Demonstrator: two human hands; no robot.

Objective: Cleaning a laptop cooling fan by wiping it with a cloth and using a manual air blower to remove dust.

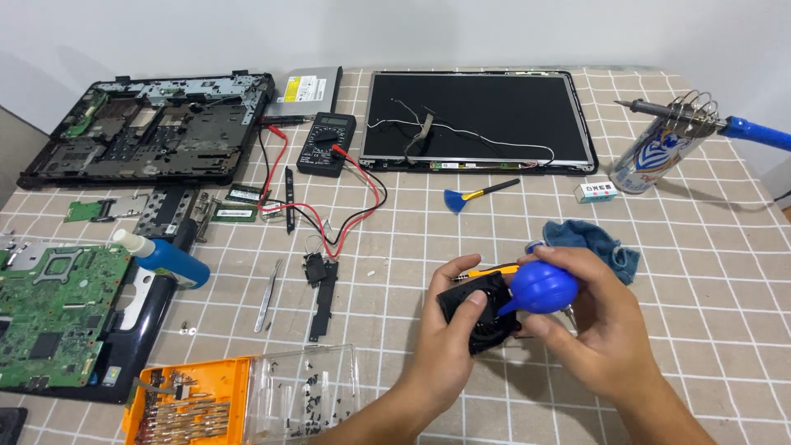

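The left hand (445,334) holds one small black laptop cooling fan (476,311) just above the counter (700,272), its fingers clamped on the fan's near edge with the thumb pressed on top. The right hand (597,317) grips one blue rubber air-blower bulb (540,288), fingers wrapped tight round it, its nozzle pointing down into the fan. Fan and bulb touch, low and right of centre.

Just behind the right hand lies one crumpled blue cloth (597,241), and an orange-handled tool (498,269) peeks out between the two hands.

Further back sits one detached laptop screen panel (478,119), with loose cables lying on it. Left of it stands one black multimeter (327,142), with one red and one black lead trailing across the counter. One silver optical drive (306,86) lies beside one stripped laptop base (152,128).

On the left, one green motherboard (53,317) rests on a dark cover, with one blue-bodied bottle (165,259) lying just beside it. One pair of tweezers (267,295) lies near the middle, and two memory sticks (235,213) sit below the base.

One orange screwdriver-bit case (189,404) lies open at the front, its clear lid (305,387) holding loose screws.

On the right, one soldering iron (709,121) rests in a wire holder on one can (655,158). One small white eraser block (596,192) and one blue brush (474,197) lie near the screen.
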